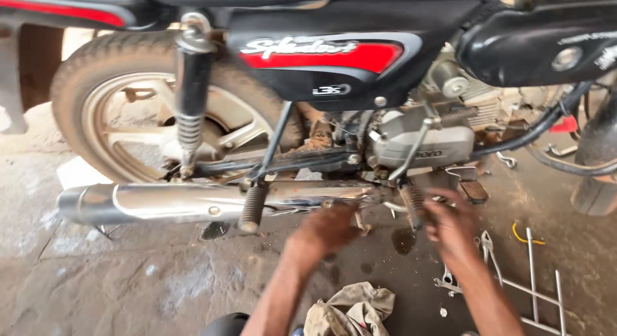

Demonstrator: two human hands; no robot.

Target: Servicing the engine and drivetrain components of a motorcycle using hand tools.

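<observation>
At nine o'clock we see the rear wheel (138, 105) with its pale spoked rim, and below it the chrome exhaust pipe (173, 203) running along the bike's underside. A coil shock absorber (191, 95) stands in front of the wheel. At twelve o'clock sits the black side panel (328, 66), bearing a red lozenge-shaped badge with white script and a small pale emblem under it.

Our left hand (328, 230) reaches under the frame just right of a ribbed black footpeg (252, 207); motion blur hides its grip, so we cannot tell how it is set. Our right hand (450, 223), equally blurred, sits at the footrest (411, 204) below the grey engine case (421, 143); we cannot tell its grip either.

The floor (128, 278) is rough, oil-stained concrete. At six o'clock lies a crumpled rag (350, 310). At four o'clock spanners (450, 281) and thin metal rods (533, 278) lie scattered. The bike's front is cut off at three o'clock.
</observation>
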